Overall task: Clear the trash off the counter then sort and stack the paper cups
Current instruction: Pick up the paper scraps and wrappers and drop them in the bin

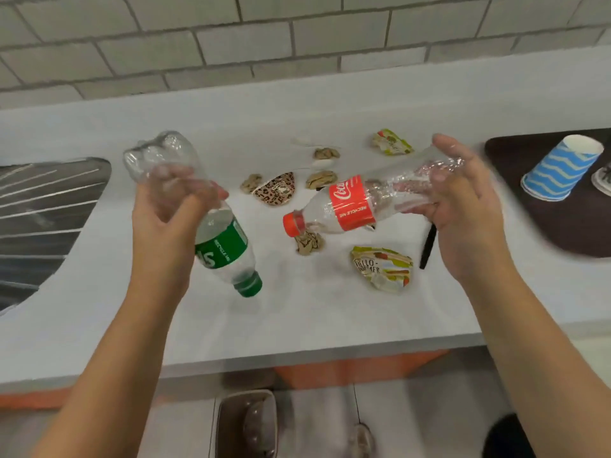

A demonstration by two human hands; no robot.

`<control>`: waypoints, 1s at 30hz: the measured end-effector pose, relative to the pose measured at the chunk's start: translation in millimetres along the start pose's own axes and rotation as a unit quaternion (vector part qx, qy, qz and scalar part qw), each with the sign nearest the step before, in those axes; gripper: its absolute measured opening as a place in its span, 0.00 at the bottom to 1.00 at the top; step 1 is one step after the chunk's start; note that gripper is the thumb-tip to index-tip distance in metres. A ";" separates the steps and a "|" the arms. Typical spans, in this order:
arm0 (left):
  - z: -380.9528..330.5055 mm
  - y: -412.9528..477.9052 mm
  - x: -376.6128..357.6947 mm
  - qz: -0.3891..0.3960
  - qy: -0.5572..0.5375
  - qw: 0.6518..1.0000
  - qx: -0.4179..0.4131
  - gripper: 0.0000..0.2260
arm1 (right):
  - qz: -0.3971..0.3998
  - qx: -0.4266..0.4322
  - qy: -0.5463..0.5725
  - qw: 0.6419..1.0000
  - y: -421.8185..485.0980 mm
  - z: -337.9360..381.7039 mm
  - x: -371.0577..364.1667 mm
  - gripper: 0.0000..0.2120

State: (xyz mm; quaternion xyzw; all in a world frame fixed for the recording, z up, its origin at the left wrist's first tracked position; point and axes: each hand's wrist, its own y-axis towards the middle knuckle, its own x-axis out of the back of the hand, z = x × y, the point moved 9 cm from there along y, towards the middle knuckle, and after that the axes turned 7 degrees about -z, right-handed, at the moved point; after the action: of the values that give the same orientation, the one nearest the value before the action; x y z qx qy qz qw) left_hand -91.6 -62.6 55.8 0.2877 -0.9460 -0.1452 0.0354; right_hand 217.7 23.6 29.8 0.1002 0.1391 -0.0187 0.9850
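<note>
Left hand [165, 223] grips the green-labelled bottle [221, 252], right hand [463, 223] the red-labelled bottle [350, 203] — both near the base, probably light, slick, crushable.

One head-worn wide-angle view looks forward and down from above the near edge of the pale grey flat counter [297, 319], close, facing the white tiled wall [264, 44] along its far edge.

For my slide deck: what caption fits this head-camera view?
Left hand grips a green-label bottle, right hand a red-label bottle, over a counter strewn with crumpled trash.
</note>
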 end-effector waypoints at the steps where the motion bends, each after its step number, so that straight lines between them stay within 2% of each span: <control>1: 4.6 -5.2 10.1 0.003 0.004 1.000 0.009 0.20 | 0.016 -0.004 -0.009 1.000 -13.4 -4.7 -14.2 0.19; 5: 29.8 -36.0 47.6 0.052 0.052 0.997 0.019 0.24 | 0.080 -0.010 -0.102 0.991 -75.3 -28.6 -75.8 0.24; 7: 45.5 -52.1 71.0 0.075 0.066 0.995 0.028 0.28 | 0.108 0.002 -0.161 0.981 -109.5 -39.8 -105.0 0.23; 10: 69.8 -77.2 112.4 0.109 0.061 0.991 0.055 0.22 | 0.128 -0.009 -0.207 0.970 -163.4 -64.3 -139.4 0.21; 12: 87.0 -97.4 139.0 0.144 0.091 0.982 0.078 0.22 | 0.142 -0.014 -0.249 0.958 -200.4 -86.4 -158.7 0.21; 16: 136.7 -147.0 181.6 0.251 0.177 0.942 0.135 0.25 | 0.177 -0.049 -0.350 0.919 -263.6 -149.4 -178.5 0.23; 20: 223.6 -185.5 212.5 0.311 0.283 0.890 0.178 0.27 | 0.182 -0.131 -0.416 0.881 -305.4 -238.8 -171.2 0.26; 24: 328.9 -212.9 231.1 0.314 0.308 0.856 0.271 0.29 | 0.185 -0.212 -0.491 0.824 -328.3 -339.3 -157.0 0.28; 30: 443.1 -229.8 237.1 0.317 0.405 0.806 0.292 0.30 | 0.182 -0.318 -0.539 0.758 -361.9 -464.8 -135.9 0.30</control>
State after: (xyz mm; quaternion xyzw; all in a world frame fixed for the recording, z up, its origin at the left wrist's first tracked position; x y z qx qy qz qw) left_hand -232.8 -263.5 -439.2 0.0008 -0.8821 0.2873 0.3734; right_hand -61.9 -235.3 -439.5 -0.2221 -0.4376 0.1555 0.8573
